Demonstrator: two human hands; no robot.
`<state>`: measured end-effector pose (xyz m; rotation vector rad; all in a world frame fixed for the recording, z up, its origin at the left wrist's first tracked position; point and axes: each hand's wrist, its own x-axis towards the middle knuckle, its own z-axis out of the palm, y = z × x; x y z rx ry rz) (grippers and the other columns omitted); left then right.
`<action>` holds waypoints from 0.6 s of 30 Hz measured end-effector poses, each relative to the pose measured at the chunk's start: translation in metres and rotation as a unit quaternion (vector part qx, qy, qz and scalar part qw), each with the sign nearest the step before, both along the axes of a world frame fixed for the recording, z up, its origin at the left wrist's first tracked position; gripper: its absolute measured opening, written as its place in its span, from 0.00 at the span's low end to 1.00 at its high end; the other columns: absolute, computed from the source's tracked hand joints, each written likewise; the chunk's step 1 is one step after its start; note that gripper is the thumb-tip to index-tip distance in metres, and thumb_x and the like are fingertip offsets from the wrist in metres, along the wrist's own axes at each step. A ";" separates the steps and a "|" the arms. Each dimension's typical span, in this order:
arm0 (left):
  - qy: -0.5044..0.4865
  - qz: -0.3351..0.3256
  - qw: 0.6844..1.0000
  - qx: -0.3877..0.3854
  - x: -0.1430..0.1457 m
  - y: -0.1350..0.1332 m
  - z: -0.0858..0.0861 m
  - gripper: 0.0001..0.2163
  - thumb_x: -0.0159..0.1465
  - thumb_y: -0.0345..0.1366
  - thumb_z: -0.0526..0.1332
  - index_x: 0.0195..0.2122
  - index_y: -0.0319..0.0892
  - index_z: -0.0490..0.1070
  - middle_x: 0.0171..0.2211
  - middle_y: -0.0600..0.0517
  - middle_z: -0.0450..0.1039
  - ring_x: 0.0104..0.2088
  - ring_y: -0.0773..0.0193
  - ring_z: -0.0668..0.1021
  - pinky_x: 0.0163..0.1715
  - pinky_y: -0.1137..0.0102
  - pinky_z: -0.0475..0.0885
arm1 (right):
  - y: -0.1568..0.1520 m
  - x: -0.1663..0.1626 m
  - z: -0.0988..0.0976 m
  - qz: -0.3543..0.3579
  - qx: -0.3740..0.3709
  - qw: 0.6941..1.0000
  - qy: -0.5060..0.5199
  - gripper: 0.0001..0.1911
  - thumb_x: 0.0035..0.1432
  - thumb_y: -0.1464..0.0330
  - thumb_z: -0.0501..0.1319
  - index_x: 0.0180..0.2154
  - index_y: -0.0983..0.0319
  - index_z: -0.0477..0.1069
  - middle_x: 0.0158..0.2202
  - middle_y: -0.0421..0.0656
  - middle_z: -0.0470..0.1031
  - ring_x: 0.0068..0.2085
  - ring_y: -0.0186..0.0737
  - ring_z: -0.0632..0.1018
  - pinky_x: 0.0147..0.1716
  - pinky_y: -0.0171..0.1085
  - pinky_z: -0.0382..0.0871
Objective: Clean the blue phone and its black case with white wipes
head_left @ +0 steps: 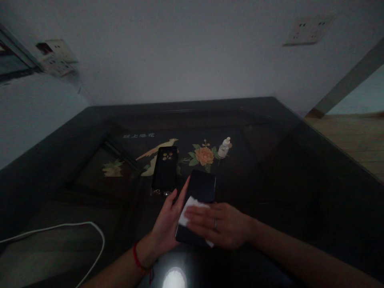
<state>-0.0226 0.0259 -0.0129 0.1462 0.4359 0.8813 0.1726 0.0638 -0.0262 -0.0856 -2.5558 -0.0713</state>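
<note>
My left hand [168,223] grips a dark smartphone [201,185] along its left edge, with the thumb pointing up beside it. The phone is tilted, its flat dark face turned up. Across the lower half of that face, my right hand [220,225] presses a white wipe [186,212] flat under its fingers. Part of the wipe is hidden below the fingers. A black phone case [165,170] with round camera holes lies just beyond my left hand. Farther off to the right stands a small clear bottle [223,148] with a white top.
The dark glossy table [264,176] carries a printed flower and bird picture. A white cable [69,224] curves over its left front part. Behind it rises a pale wall [180,56] with sockets [310,31] at right and more sockets [58,58] at left.
</note>
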 end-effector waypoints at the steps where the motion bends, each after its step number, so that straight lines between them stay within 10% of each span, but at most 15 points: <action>1: 0.003 0.001 1.000 0.002 0.000 0.000 -0.001 0.24 0.69 0.48 0.43 0.66 0.59 0.45 0.57 0.51 0.69 0.49 0.60 0.75 0.58 0.60 0.57 | -0.005 -0.003 0.000 0.044 0.010 0.999 -0.009 0.17 0.65 0.72 0.51 0.52 0.71 0.69 0.56 0.51 0.71 0.62 0.44 0.65 0.55 0.38 0.68; 8: -0.004 -0.007 1.000 0.013 -0.001 0.002 0.003 0.23 0.69 0.47 0.41 0.65 0.64 0.45 0.57 0.52 0.69 0.51 0.52 0.73 0.55 0.45 0.56 | 0.020 0.012 0.000 -0.194 -0.039 0.980 0.036 0.20 0.64 0.75 0.49 0.57 0.73 0.63 0.57 0.57 0.68 0.66 0.43 0.57 0.57 0.45 0.67; 14: 0.009 0.012 1.000 -0.010 0.001 0.003 0.003 0.24 0.69 0.47 0.43 0.66 0.60 0.45 0.59 0.51 0.67 0.50 0.58 0.75 0.57 0.57 0.58 | -0.009 0.001 0.005 0.068 -0.007 0.998 -0.016 0.17 0.65 0.73 0.50 0.51 0.71 0.70 0.55 0.50 0.72 0.62 0.43 0.64 0.57 0.38 0.67; 18: 0.014 0.025 0.999 -0.018 0.001 0.003 0.002 0.23 0.69 0.46 0.43 0.66 0.61 0.47 0.56 0.51 0.69 0.47 0.59 0.76 0.55 0.57 0.60 | 0.000 0.003 0.000 -0.054 -0.040 0.998 0.014 0.18 0.65 0.73 0.48 0.53 0.72 0.68 0.55 0.53 0.71 0.64 0.43 0.61 0.54 0.40 0.70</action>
